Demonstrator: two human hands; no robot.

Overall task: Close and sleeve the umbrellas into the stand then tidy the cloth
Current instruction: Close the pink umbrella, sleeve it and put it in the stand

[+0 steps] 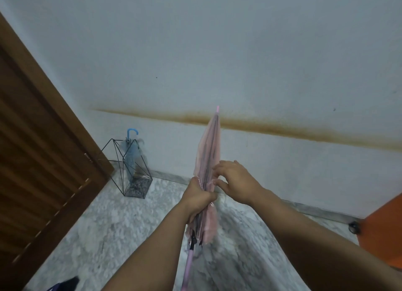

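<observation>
A closed pink see-through umbrella [209,145] points tip-up in front of me, its pink shaft running down toward the bottom edge. My left hand [196,198] is shut around the gathered canopy at its middle. Just to the right, my right hand [233,178] rests its spread fingers on the canopy folds, gripping nothing that I can see. A black wire stand [128,164] sits on the floor by the wall at the left. In it stands a blue umbrella [132,151], hooked handle up.
A brown wooden door [37,151] fills the left side. An orange object [382,230] juts in at the right edge. Something dark [65,285] lies on the marble floor at the bottom left. The white wall carries a brown stain line.
</observation>
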